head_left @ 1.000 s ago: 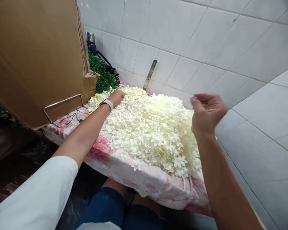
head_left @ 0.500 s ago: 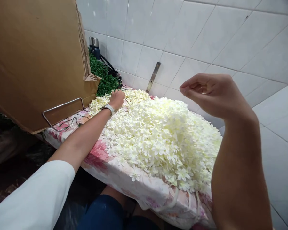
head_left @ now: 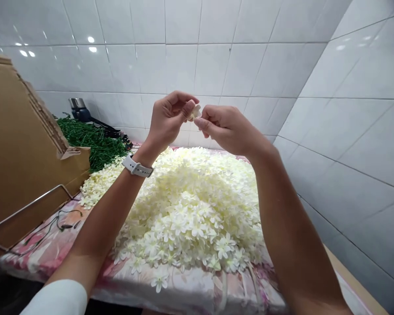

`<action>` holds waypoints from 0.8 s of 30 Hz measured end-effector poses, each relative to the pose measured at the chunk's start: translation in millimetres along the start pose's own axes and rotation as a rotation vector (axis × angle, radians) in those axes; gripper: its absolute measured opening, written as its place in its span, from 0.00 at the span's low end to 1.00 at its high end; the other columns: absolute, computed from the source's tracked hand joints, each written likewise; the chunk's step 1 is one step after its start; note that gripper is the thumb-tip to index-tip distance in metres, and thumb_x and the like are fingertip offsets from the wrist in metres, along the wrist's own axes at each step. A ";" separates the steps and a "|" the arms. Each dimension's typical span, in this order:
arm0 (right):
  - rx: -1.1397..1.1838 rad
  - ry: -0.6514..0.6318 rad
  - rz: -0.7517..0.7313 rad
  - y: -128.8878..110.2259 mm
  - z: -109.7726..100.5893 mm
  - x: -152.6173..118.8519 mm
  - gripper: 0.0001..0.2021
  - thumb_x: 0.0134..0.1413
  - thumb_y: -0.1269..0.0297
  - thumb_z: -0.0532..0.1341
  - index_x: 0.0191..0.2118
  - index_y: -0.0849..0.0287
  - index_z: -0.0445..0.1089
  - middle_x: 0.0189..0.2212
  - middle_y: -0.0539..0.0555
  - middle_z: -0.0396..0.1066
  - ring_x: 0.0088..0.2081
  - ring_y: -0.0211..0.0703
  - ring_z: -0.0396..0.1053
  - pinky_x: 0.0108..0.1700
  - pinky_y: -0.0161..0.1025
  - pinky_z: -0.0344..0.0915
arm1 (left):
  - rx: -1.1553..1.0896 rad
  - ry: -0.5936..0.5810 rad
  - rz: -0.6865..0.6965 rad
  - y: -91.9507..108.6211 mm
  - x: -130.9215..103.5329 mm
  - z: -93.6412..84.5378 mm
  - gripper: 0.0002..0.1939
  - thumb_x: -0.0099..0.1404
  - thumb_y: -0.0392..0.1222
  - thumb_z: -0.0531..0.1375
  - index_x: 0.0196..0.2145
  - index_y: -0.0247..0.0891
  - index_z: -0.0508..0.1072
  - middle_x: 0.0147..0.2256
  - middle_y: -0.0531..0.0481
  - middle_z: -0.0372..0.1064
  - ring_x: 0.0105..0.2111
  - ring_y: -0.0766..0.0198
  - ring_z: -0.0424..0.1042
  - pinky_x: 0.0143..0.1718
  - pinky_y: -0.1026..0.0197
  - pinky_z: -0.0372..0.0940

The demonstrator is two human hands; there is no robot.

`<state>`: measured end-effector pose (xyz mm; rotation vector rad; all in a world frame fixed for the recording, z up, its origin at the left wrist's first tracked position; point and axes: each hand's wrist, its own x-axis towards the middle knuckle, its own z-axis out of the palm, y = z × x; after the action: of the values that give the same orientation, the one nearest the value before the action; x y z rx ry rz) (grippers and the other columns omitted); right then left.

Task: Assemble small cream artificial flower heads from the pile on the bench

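My left hand [head_left: 172,116], with a white watch strap on its wrist, pinches a small cream-white artificial flower [head_left: 195,112] between thumb and fingers. Close against the flower's right side is my right hand [head_left: 221,127], its thumb and forefinger pressed together. Whatever those right fingertips hold is too small to make out. Both hands are raised above a large heap of white artificial flowers [head_left: 197,205], which covers much of the table. One loose flower [head_left: 159,280] lies near the front edge.
A floral plastic-covered table [head_left: 124,280] bears the heap. At left stand a cardboard box [head_left: 22,144] and a bent metal wire frame [head_left: 33,201]. Behind are green artificial stems [head_left: 88,142] and a dark flask [head_left: 79,109]. White tiled walls [head_left: 213,65] close the back and right.
My left hand has lifted from the far-left pile and now holds a flower up beside my right hand. The camera view has turned to the right.
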<state>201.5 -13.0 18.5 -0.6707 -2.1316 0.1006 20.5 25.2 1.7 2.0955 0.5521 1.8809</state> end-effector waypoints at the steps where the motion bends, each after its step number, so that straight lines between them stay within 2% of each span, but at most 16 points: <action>1: 0.016 -0.007 -0.004 -1.0 -2.5 -1.0 0.20 0.67 0.58 0.62 0.22 0.55 0.62 0.20 0.47 0.61 0.24 0.36 0.54 0.29 0.39 0.49 | -0.026 0.005 -0.004 5.2 -1.8 3.4 0.12 0.67 0.54 0.66 0.35 0.44 0.77 0.31 0.52 0.75 0.31 0.67 0.76 0.34 0.61 0.73; 5: 0.139 -0.050 -0.016 -8.3 -8.7 -3.2 0.21 0.68 0.51 0.60 0.24 0.55 0.66 0.22 0.49 0.64 0.26 0.38 0.59 0.30 0.39 0.54 | -0.088 -0.014 -0.047 18.3 -7.2 4.7 0.15 0.65 0.56 0.66 0.34 0.42 0.77 0.29 0.53 0.74 0.32 0.67 0.77 0.34 0.61 0.74; 8: 0.179 -0.005 -0.028 -13.9 -8.3 -2.6 0.22 0.67 0.48 0.60 0.24 0.55 0.66 0.21 0.49 0.62 0.26 0.39 0.58 0.30 0.39 0.55 | -0.123 -0.065 -0.097 27.4 -5.8 -0.7 0.14 0.67 0.55 0.64 0.36 0.42 0.78 0.29 0.55 0.73 0.34 0.68 0.79 0.36 0.61 0.76; 12: 0.134 0.075 -0.064 -21.7 -5.0 -2.4 0.21 0.68 0.51 0.59 0.24 0.55 0.65 0.20 0.48 0.59 0.26 0.39 0.56 0.30 0.40 0.54 | -0.163 -0.107 -0.128 30.4 -4.7 -8.1 0.10 0.64 0.50 0.69 0.40 0.44 0.79 0.30 0.57 0.75 0.35 0.67 0.80 0.39 0.61 0.78; 17: 0.079 -0.012 -0.118 -37.3 -6.5 -6.2 0.19 0.69 0.59 0.58 0.24 0.56 0.66 0.18 0.46 0.54 0.24 0.36 0.52 0.29 0.39 0.51 | -0.161 -0.052 -0.069 22.9 -8.5 -8.8 0.09 0.61 0.47 0.71 0.36 0.43 0.78 0.26 0.55 0.73 0.27 0.67 0.77 0.31 0.61 0.77; 20: 0.250 -0.059 -0.121 -39.9 -9.1 -8.5 0.18 0.68 0.61 0.59 0.24 0.57 0.67 0.19 0.46 0.54 0.23 0.34 0.50 0.27 0.38 0.48 | -0.162 -0.019 -0.029 29.5 -10.7 -5.8 0.10 0.61 0.47 0.71 0.31 0.42 0.75 0.24 0.56 0.72 0.26 0.67 0.76 0.28 0.61 0.77; 24: 0.645 -0.116 -0.094 -26.3 -3.5 -6.1 0.18 0.65 0.57 0.62 0.24 0.58 0.70 0.18 0.45 0.52 0.20 0.32 0.45 0.24 0.37 0.42 | -0.158 0.004 0.005 47.1 -12.8 -5.0 0.08 0.63 0.43 0.69 0.29 0.43 0.74 0.25 0.57 0.71 0.29 0.67 0.77 0.30 0.61 0.76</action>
<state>195.8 -39.0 24.3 -0.1848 -2.0632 0.7536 19.1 -22.8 11.8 1.9945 0.3860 1.8670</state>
